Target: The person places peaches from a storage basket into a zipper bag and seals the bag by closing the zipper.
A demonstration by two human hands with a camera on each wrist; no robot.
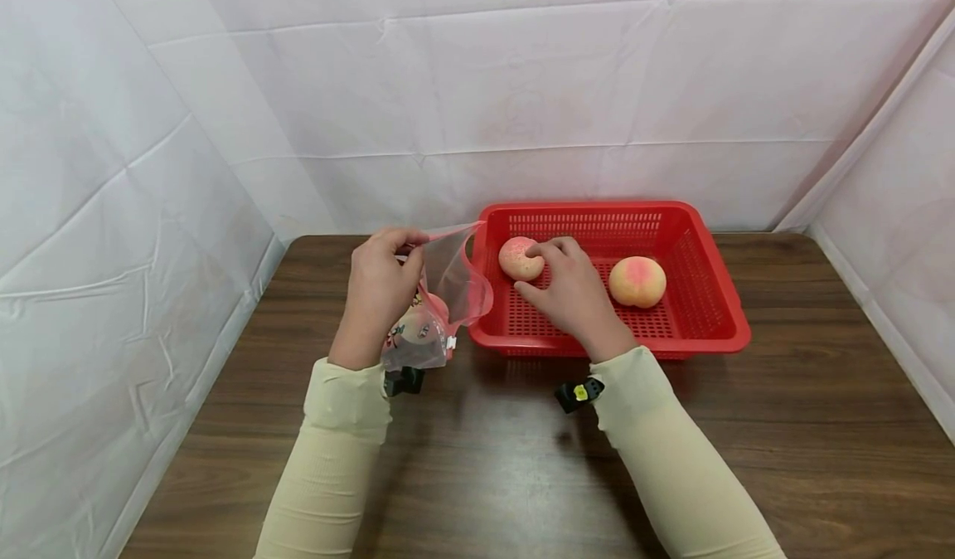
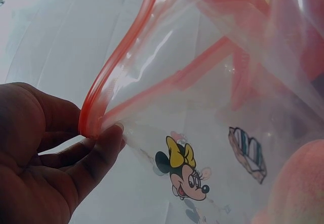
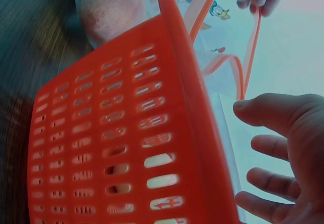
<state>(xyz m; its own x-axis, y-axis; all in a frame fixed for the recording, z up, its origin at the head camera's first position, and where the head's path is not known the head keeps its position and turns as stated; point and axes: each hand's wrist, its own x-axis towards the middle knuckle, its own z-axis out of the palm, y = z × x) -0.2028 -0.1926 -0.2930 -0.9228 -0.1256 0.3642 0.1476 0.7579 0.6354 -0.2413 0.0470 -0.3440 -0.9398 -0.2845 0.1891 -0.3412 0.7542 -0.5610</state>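
We note the left hand (image 1: 380, 287) left of centre, knuckles up, wrist bent in from the lower edge; its grip is clamped, thumb against fingers, on the edge of a clear bag (image 1: 457, 281). The right hand (image 1: 569, 294) reaches in over the red basket (image 1: 610, 344) at centre right, palm down, its grip apart: thumb well clear of the fingers, nothing held between them.

The bag, left of the basket on the bench (image 1: 477, 468), has pink-red edging, its mouth spread toward the basket; cartoon prints on the film, among them a mouse with a yellow bow (image 2: 188, 172). A bagged peach (image 1: 425, 322) sits low inside. Two more in the basket: the left peach (image 1: 517, 260), pink and speckled, and the right peach (image 1: 637, 282), yellow with a pink blush.

Fingertips overlap the left peach in the head view; we cannot tell whether they touch. Prints and the left hand partly cover the bagged peach; the left wrist view crops it at lower right. The right wrist view cuts off the basket's lower end.
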